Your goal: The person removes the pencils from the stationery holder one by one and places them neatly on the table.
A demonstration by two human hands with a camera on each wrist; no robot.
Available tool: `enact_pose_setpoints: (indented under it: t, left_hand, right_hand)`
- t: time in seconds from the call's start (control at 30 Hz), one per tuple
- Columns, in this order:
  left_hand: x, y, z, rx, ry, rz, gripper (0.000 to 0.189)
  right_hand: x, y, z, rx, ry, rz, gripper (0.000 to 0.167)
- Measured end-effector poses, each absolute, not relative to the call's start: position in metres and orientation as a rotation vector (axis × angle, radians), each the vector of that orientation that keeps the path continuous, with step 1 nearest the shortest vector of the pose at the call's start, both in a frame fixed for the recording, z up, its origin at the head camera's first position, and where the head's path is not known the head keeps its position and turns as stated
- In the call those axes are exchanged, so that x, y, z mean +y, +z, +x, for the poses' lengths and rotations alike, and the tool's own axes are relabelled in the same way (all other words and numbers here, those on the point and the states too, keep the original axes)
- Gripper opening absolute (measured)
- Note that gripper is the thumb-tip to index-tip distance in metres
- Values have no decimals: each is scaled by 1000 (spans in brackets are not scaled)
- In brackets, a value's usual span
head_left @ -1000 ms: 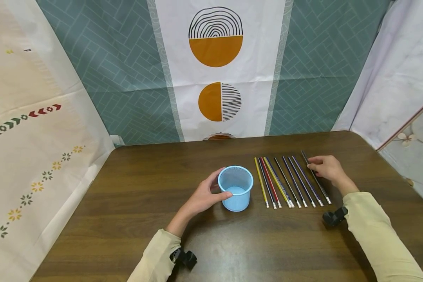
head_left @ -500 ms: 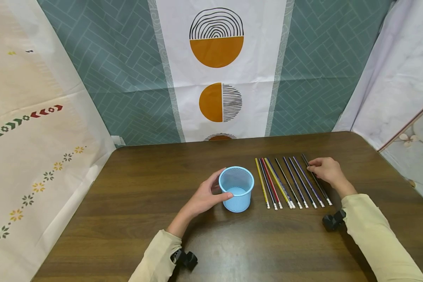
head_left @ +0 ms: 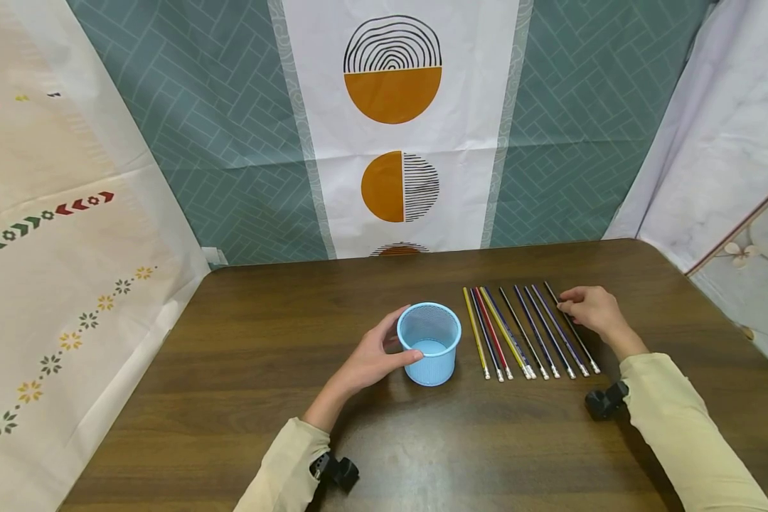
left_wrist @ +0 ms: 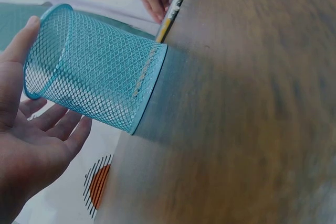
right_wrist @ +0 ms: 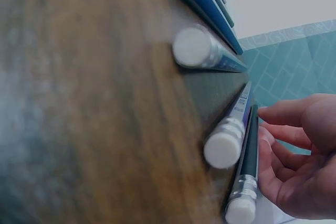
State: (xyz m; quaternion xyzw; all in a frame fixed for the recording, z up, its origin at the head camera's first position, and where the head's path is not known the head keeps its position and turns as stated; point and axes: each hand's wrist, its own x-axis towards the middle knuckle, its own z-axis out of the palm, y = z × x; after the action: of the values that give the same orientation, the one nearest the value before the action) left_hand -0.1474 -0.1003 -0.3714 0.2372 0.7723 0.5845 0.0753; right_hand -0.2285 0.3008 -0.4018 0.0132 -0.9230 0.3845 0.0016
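A light blue mesh pencil cup [head_left: 430, 368] stands upright on the table, its inside bare in the head view. My left hand [head_left: 366, 359] holds it from the left, thumb at the near rim and fingers round the far side. At the right end of a row of pencils, my right hand [head_left: 594, 311] pinches a dark pencil [head_left: 579, 339] near its upper half. That dark pencil [right_wrist: 251, 153] lies close beside a purple one [right_wrist: 231, 135] in the right wrist view, white erasers toward the camera. Part of my grip on it is hidden.
Several more pencils lie side by side between cup and right hand, among them a yellow pencil [head_left: 476, 334] and a red pencil [head_left: 494, 333]. All erasers point toward me. The brown wooden table [head_left: 262, 341] meets a hanging cloth [head_left: 243, 178] at its back edge.
The dark pencil has shifted slightly left and toward me, closer to its neighbour, with my right hand at it. My left hand and the cup stay in place.
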Motion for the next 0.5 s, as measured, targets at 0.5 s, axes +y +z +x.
enact_pose_setpoints:
  t: [0.5]
  left_hand:
    - [-107,-400,-162,2299,1799,761,101]
  right_hand:
    - [298,-399,-223,-2902,1203,95,36]
